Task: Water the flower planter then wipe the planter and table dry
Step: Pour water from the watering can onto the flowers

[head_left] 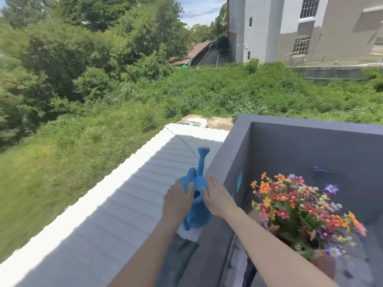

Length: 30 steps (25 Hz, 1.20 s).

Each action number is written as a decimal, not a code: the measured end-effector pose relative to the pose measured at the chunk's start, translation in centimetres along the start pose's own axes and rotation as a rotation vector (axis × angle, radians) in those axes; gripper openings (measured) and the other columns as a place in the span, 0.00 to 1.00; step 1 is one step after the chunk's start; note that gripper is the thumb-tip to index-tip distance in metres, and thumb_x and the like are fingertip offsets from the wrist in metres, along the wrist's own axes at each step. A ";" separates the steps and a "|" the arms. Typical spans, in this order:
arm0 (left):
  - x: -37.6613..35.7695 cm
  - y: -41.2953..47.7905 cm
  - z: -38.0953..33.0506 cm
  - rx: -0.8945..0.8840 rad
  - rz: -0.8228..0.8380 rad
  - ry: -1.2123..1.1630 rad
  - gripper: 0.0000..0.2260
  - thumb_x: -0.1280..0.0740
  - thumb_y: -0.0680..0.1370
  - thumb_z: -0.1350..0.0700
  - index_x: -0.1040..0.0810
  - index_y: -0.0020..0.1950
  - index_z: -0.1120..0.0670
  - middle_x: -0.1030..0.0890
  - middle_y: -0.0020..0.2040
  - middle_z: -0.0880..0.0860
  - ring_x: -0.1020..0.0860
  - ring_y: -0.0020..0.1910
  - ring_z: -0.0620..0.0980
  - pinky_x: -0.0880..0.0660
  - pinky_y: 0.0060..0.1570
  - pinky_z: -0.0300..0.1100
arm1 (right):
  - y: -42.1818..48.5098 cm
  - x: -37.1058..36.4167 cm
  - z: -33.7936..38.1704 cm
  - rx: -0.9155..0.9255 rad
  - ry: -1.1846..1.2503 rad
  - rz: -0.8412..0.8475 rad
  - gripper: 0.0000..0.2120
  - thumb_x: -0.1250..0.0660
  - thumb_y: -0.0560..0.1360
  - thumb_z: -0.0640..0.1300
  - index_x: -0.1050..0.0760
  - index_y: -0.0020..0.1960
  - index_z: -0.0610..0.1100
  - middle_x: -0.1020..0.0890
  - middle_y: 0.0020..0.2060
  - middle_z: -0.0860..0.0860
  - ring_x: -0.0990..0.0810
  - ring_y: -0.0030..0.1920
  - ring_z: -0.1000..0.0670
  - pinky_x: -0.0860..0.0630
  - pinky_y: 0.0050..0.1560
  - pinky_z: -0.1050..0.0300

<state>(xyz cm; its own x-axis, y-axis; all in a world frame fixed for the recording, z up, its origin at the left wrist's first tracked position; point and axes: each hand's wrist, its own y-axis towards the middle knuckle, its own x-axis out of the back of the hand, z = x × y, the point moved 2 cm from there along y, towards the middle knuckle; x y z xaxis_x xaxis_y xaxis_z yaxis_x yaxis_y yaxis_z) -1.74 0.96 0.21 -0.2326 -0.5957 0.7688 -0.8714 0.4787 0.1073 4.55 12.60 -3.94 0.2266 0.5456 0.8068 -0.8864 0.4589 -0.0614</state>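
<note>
Both hands grasp the blue watering can (198, 206): left hand (178, 198) on its left side, right hand (215, 196) on its right. The flower planter (298, 212) stands to the right.

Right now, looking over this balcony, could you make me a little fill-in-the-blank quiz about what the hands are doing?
1. Both hands, left hand and right hand, are on a watering can coloured ____.
2. The can's spout points ____ from the person.
3. The flowers stand to the ____ of the can.
4. The can sits on the grey ____.

Missing words: blue; away; right; wall
</note>
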 end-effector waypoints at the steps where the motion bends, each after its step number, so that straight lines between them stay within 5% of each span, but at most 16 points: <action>1: -0.9 -0.6 0.1 0.012 -0.013 -0.093 0.11 0.42 0.80 0.48 0.31 0.53 0.54 0.21 0.42 0.53 0.24 0.40 0.53 0.31 0.39 0.43 | 0.3 -0.6 -0.2 -0.027 0.040 0.018 0.28 0.55 0.83 0.49 0.57 0.78 0.37 0.54 0.79 0.44 0.53 0.78 0.47 0.55 0.75 0.54; 4: -3.1 -2.6 0.6 0.021 -0.160 -0.304 0.04 0.39 0.79 0.51 0.33 0.52 0.47 0.22 0.36 0.52 0.24 0.34 0.50 0.31 0.33 0.39 | 0.3 -2.5 -1.3 -0.052 0.127 0.039 0.29 0.55 0.83 0.49 0.60 0.78 0.37 0.56 0.79 0.44 0.53 0.78 0.47 0.53 0.76 0.54; 10: -3.5 -2.5 1.4 0.046 -0.357 -0.418 0.09 0.35 0.78 0.55 0.20 0.54 0.57 0.24 0.31 0.44 0.25 0.30 0.38 0.30 0.31 0.29 | -0.9 -3.1 -2.0 -0.050 0.168 0.007 0.30 0.55 0.82 0.53 0.61 0.78 0.40 0.57 0.79 0.47 0.56 0.78 0.50 0.55 0.77 0.54; 14: -1.5 -1.9 0.7 0.021 -0.273 -0.487 0.11 0.35 0.78 0.53 0.19 0.55 0.57 0.17 0.42 0.49 0.21 0.38 0.41 0.28 0.38 0.26 | -2.6 -1.3 -1.3 -0.027 0.201 -0.031 0.32 0.54 0.81 0.56 0.61 0.78 0.43 0.58 0.79 0.50 0.58 0.78 0.52 0.57 0.77 0.55; 22: 7.5 1.0 -7.7 -0.361 -0.027 -0.363 0.07 0.34 0.78 0.55 0.17 0.51 0.55 0.24 0.24 0.37 0.28 0.23 0.34 0.34 0.31 0.34 | -5.5 5.5 0.7 0.113 0.182 -0.447 0.36 0.57 0.77 0.63 0.61 0.78 0.45 0.63 0.76 0.56 0.63 0.76 0.58 0.62 0.75 0.59; 24: 8.8 1.1 -10.6 -0.462 -0.005 -0.269 0.07 0.33 0.77 0.54 0.17 0.50 0.54 0.24 0.26 0.37 0.27 0.25 0.32 0.33 0.32 0.34 | -6.4 6.7 0.9 0.119 0.190 -0.519 0.39 0.61 0.75 0.65 0.60 0.78 0.44 0.62 0.77 0.54 0.63 0.77 0.56 0.63 0.74 0.60; 30: 9.8 1.1 -16.3 -0.623 0.149 0.000 0.09 0.30 0.74 0.50 0.16 0.49 0.53 0.17 0.35 0.54 0.26 0.30 0.46 0.29 0.32 0.36 | -9.1 7.4 1.5 0.081 0.260 -0.555 0.33 0.54 0.80 0.58 0.60 0.78 0.44 0.60 0.78 0.52 0.63 0.74 0.59 0.64 0.73 0.62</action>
<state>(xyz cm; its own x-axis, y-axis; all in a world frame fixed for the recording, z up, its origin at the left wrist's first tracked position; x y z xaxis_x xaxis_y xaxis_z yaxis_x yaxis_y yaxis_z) 2.11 6.18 18.15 -0.3316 -0.4942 0.8036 -0.4153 0.8413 0.3460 13.70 11.44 3.43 0.7450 0.3985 0.5350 -0.6332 0.6746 0.3794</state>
